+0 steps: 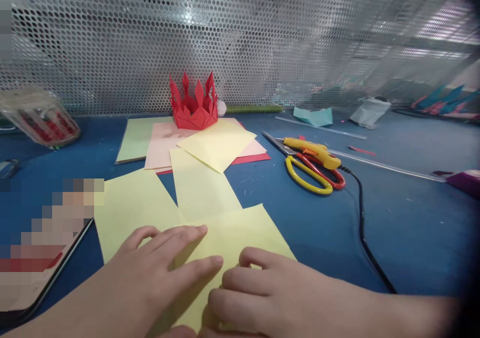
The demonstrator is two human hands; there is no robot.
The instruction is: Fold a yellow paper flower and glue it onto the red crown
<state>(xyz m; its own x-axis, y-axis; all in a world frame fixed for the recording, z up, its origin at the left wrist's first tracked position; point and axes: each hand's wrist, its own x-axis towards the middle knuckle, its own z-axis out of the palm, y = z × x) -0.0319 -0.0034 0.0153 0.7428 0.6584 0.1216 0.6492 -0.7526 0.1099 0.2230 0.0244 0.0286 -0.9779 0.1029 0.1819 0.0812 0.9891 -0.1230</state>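
Observation:
A sheet of yellow paper (240, 228) lies on the blue table under both hands. My left hand (157, 268) rests on its left part, fingers stretched out and apart. Close beside it, my right hand (258, 293) is closed, its fingers curled down on the same paper at the near side; the fingertips are mostly hidden. Further yellow sheets (131, 203) overlap beyond and to the left of the hands. Behind them, a red folded-paper crown (195, 110) stands on a stack of coloured sheets, with pink paper (161, 148) and green paper (137, 138) showing.
On the right lie scissors (309, 175) under a yellow glue gun (315, 150) with a black cord (362, 218). Clear glue sticks (390, 165) and a teal paper scrap (313, 116) lie beyond. A jar (41, 118) stands left, near a partly blurred-out device (56, 263). Perforated metal (240, 38) backs the table.

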